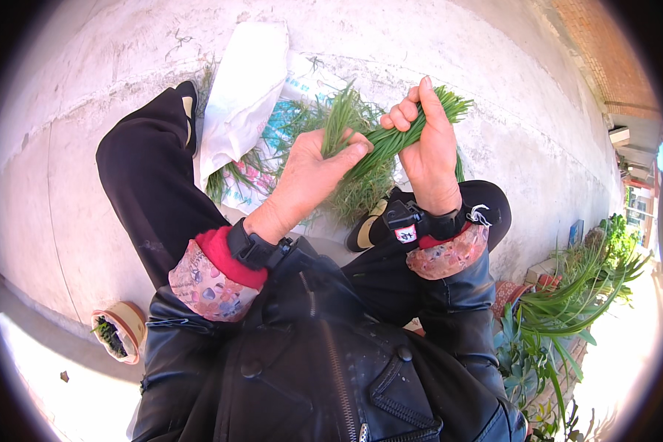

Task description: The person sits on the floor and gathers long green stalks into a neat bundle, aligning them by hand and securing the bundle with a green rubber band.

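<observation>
My right hand (428, 146) is closed around a thick bundle of long green leaves (392, 138), which look like garlic chives. Their trimmed-looking tips fan out past my raised thumb. Between the thumb and fingers of my left hand (315, 174) stands a smaller, paler green tuft (340, 113). My left fingertips meet the lower end of the bundle, so part of it is hidden. Beneath both hands spreads a loose heap of thin green and straw-coloured blades (359, 201). It lies on a white printed sack (248, 99) that bears coloured writing.
Pale concrete (50, 166) surrounds the sack. My bent knees in black trousers (143, 149) frame it, one dark shoe (367, 229) close to the heap. A plant pot (127, 331) stands at lower left. Leafy potted plants (569, 304) line the right, near a brick wall (602, 50).
</observation>
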Demonstrator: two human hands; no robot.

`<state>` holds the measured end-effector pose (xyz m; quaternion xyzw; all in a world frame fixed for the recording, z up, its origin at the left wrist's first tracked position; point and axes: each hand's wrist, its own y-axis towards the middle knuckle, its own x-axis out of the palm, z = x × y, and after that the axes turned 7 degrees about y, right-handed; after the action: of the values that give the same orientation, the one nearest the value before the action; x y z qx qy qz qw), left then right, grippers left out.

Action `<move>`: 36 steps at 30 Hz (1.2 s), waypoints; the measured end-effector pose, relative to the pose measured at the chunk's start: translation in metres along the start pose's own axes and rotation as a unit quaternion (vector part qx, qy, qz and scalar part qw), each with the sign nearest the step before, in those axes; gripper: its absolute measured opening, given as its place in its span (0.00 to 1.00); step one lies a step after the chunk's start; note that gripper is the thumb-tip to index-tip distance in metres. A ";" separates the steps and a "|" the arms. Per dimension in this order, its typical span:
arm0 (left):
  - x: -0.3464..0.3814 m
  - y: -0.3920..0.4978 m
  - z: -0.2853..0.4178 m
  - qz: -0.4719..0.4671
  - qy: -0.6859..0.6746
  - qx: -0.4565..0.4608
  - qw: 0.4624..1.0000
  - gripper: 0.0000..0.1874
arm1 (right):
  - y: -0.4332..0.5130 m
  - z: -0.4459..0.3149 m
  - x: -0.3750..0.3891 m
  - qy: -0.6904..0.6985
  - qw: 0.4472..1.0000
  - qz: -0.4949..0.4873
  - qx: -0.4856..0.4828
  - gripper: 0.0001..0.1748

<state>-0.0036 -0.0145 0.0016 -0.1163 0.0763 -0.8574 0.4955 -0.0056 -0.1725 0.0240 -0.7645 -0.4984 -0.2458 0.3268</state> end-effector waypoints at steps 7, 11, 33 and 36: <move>-0.011 0.002 0.006 0.020 -0.104 -0.008 0.994 0.08 | 0.001 -0.006 -0.004 0.034 0.999 -0.014 -0.001 0.14; -0.020 0.004 0.004 0.007 -0.061 -0.055 0.997 0.06 | 0.002 -0.010 -0.008 0.038 0.999 -0.021 -0.009 0.14; -0.019 0.005 0.001 -0.041 0.001 -0.098 0.994 0.05 | 0.002 -0.012 -0.008 0.048 0.998 -0.031 -0.017 0.14; -0.019 0.007 -0.005 -0.018 -0.019 -0.094 0.995 0.05 | 0.001 -0.012 -0.007 0.045 0.998 -0.037 -0.016 0.15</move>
<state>0.0101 -0.0016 -0.0072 -0.1803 0.1449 -0.8526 0.4685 -0.0085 -0.1861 0.0269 -0.7388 -0.5070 -0.2995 0.3276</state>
